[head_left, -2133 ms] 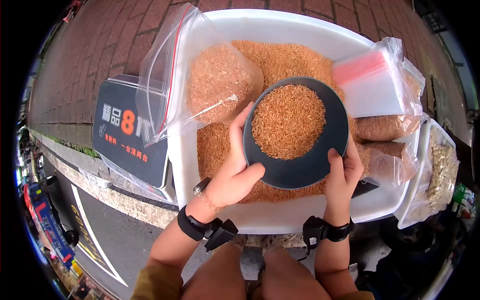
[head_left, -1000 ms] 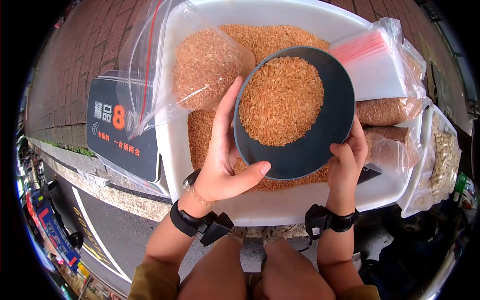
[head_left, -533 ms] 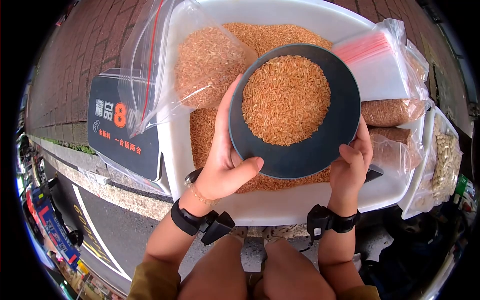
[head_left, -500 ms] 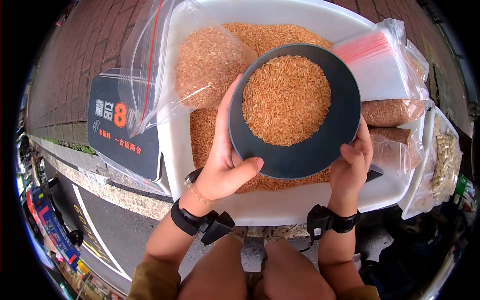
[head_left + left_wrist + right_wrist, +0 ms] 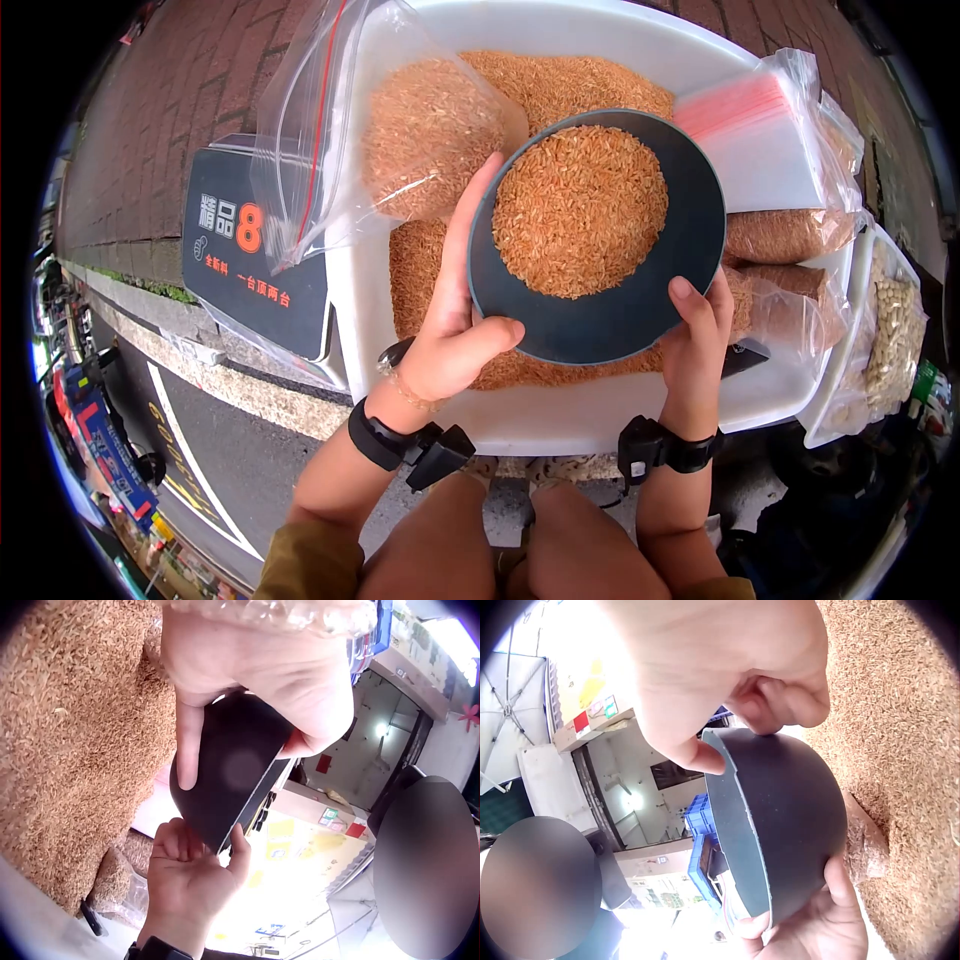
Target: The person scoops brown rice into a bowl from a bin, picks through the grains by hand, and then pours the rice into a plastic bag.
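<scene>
A dark grey bowl (image 5: 690,190) with a heap of reddish-brown rice (image 5: 580,210) is held between both hands over the loose grain. My left hand (image 5: 450,335) grips its left side, thumb at the near rim and fingers along the outer wall. On the right side, my right hand (image 5: 698,340) holds the rim, thumb on top and fingers folded underneath. In the left wrist view the underside of the bowl (image 5: 232,757) hangs apart from the rice below. The right wrist view shows the bowl (image 5: 795,817) tilted, with left fingers beneath it.
A white tub (image 5: 560,428) holds loose rice (image 5: 570,80). At its left stands an open zip bag of rice (image 5: 430,145), beside a dark scale box (image 5: 255,290). Packed clear bags (image 5: 745,150) and filled rice bags (image 5: 790,235) lie right; a bag of pale beans (image 5: 890,335) sits beyond.
Both hands first raised the bowl away from my body, then brought it slightly back toward me in the last half second. The grip stays much the same, and the rice remains in the bowl.
</scene>
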